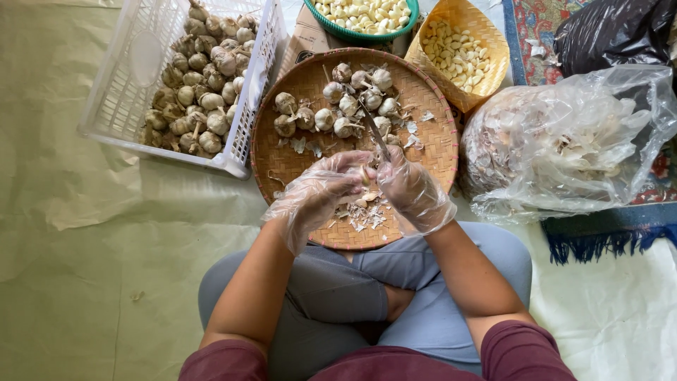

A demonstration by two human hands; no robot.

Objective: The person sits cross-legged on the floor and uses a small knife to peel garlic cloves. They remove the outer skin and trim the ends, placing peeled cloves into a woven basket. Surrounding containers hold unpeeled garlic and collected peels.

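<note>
Both gloved hands meet over the woven tray's (282, 159) near edge: left hand (321, 190) fingers pinch a garlic clove (365, 175), right hand (412, 189) grips a knife (375, 134), blade pointing away toward the tray's far edge.

Head-worn view, steeply downward, close above lap and woven tray (282, 166)

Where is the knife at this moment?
In the head view the knife is in the right hand, its blade pointing up over the round woven tray toward the garlic bulbs, close beside the left hand.
</note>
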